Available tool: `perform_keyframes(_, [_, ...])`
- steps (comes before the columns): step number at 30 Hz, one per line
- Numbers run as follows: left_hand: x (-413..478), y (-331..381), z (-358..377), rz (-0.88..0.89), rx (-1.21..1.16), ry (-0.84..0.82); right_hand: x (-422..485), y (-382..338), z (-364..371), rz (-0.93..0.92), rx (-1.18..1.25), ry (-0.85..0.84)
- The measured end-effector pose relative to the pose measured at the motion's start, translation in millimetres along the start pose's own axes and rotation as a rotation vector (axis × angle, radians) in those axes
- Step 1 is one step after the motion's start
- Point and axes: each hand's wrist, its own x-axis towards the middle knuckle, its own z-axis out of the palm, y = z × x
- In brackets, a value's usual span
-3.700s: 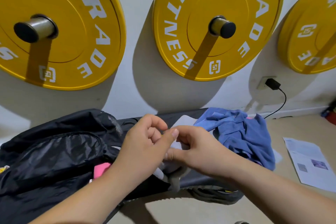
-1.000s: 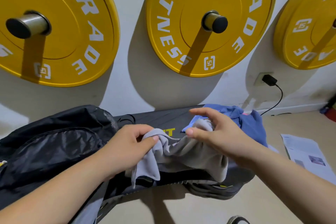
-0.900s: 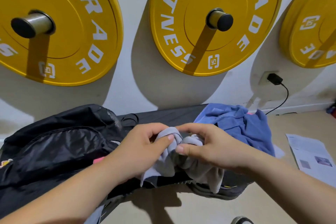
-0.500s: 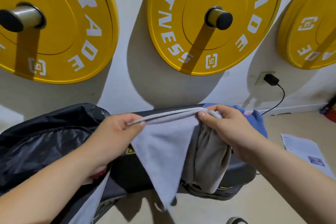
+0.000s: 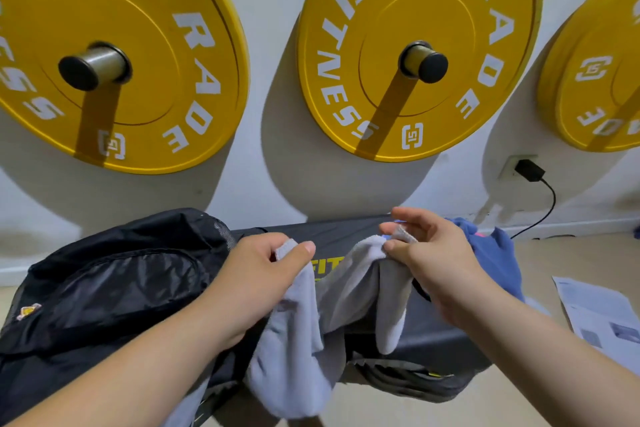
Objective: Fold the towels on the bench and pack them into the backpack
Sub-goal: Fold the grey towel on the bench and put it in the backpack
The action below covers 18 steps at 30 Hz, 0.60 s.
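Since half a second ago the left hand (image 5: 256, 277) has closed in toward the right hand (image 5: 433, 260), and the light grey terry towel (image 5: 298, 340) has gone from a taut top edge to a slack sag between them. Left thumb and curled fingers pinch one upper corner of the towel. Right thumb and forefinger pinch the other upper edge, with the remaining fingers loosely spread above it. Most of the cloth hangs bunched over the front edge of the black padded bench (image 5: 332, 230), which has yellow lettering showing between the hands. Black nylon backpack (image 5: 114, 281) lies on the bench's left end, just beside the left hand. Crumpled blue towel (image 5: 491, 256) sits on the bench behind the right hand. Three yellow weight plates (image 5: 415, 28) hang on the wall above. Black charger (image 5: 528, 170) is plugged into a wall socket, and a printed paper sheet (image 5: 595, 312) lies on the floor at right.
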Motion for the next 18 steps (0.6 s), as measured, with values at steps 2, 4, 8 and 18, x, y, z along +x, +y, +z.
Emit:
perform_keyframes(2, [-2.0,2.8,0.6,0.003,-0.053,0.020,-3.1,-3.2,1.3,0.026,0.000,-0.039])
perform_keyframes(4, [-7.0,8.9,1.1,-0.020,-0.167,0.016,-3.9,-4.4,0.5,0.094,0.045,-0.075])
perform_keyframes(8, [-9.4,18.6,10.1,-0.037,-0.228,0.029,-3.6,-4.6,-0.2,0.195,0.169,-0.058])
perform_keyframes(18, [-22.9,15.8,61.6,-0.040,-0.293,0.020,-25.0,-9.3,9.8,0.196,0.252,-0.181])
